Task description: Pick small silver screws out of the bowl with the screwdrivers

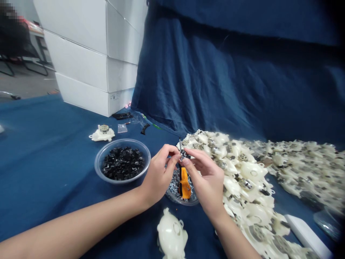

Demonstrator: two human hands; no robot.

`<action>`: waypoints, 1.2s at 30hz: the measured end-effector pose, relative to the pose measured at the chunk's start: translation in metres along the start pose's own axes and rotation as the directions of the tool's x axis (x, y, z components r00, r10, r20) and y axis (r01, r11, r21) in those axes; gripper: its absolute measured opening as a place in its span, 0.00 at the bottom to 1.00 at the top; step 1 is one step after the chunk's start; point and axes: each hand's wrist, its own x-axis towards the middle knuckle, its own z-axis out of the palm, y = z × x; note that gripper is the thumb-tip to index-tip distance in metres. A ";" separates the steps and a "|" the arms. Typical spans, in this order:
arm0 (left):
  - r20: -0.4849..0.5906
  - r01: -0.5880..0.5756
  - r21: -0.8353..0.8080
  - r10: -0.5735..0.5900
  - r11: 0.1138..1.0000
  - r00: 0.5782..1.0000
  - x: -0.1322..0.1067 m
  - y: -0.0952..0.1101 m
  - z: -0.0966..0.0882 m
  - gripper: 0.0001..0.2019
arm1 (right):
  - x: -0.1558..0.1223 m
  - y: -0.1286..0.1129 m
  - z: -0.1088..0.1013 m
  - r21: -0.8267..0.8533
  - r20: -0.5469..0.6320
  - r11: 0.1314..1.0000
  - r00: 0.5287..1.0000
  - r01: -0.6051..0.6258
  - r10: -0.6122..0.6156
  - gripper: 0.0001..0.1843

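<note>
My left hand (159,172) and my right hand (207,178) meet over a small clear bowl of silvery screws (174,189). Between them stands a screwdriver (184,183) with an orange handle, its thin metal shaft pointing up. My right hand grips the screwdriver near the shaft. The thumb and fingers of my left hand pinch at the shaft's tip, on something too small to make out. A white plastic housing (171,235) lies on the blue cloth just below the hands.
A clear bowl of small black parts (122,162) sits left of the hands. A large heap of white plastic housings (250,176) spreads to the right. One housing (102,133) lies apart at the back left. Stacked white boxes (91,54) stand behind, and blue cloth drapes the back.
</note>
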 end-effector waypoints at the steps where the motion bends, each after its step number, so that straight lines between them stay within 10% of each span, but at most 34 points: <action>1: 0.002 -0.001 0.010 0.001 1.000 1.000 0.000 -0.001 0.000 0.05 | 0.000 0.000 0.000 -0.001 -0.001 1.000 1.000 0.000 0.000 0.13; 11: 0.050 -0.152 0.041 0.150 0.987 0.987 0.001 -0.002 -0.002 0.06 | 0.000 0.001 0.000 0.029 0.007 1.000 1.000 -0.005 0.005 0.12; 36: 0.043 -0.019 0.000 0.019 1.000 0.999 0.001 -0.003 -0.001 0.05 | 0.001 0.001 -0.001 0.044 0.014 0.998 0.999 -0.044 0.043 0.13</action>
